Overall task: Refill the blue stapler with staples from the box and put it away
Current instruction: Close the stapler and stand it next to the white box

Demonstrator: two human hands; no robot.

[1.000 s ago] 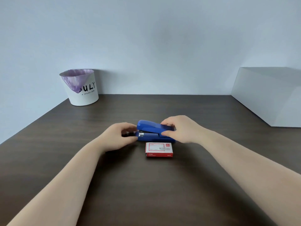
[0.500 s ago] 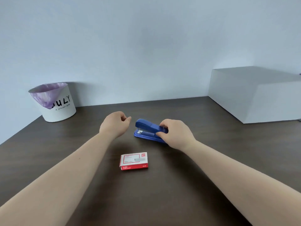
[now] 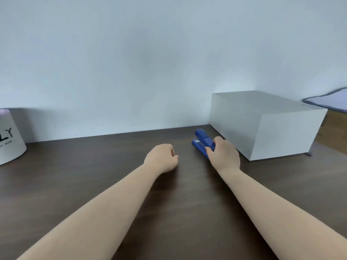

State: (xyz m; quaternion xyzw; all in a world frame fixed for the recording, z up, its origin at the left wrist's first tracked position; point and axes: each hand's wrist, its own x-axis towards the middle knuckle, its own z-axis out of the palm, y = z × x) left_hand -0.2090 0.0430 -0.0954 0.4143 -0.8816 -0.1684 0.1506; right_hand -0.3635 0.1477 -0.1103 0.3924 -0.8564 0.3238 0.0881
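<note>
The blue stapler [image 3: 202, 141] rests closed on the dark wooden table [image 3: 93, 166], close to the back wall and just left of a grey box. My right hand [image 3: 223, 155] grips its near end, covering the rear half. My left hand [image 3: 161, 157] hovers over the table to the left, fingers loosely curled with nothing in them. The staple box is out of view.
A large grey box [image 3: 262, 124] stands on the table at the right, right beside the stapler. A white bin [image 3: 9, 141] with black letters sits at the far left edge. Something flat and pale blue [image 3: 330, 100] shows at the far right.
My right hand has carried the stapler right and back toward the grey box. My left hand let go of it and stayed behind. The view swung right, and the red staple box dropped out of frame.
</note>
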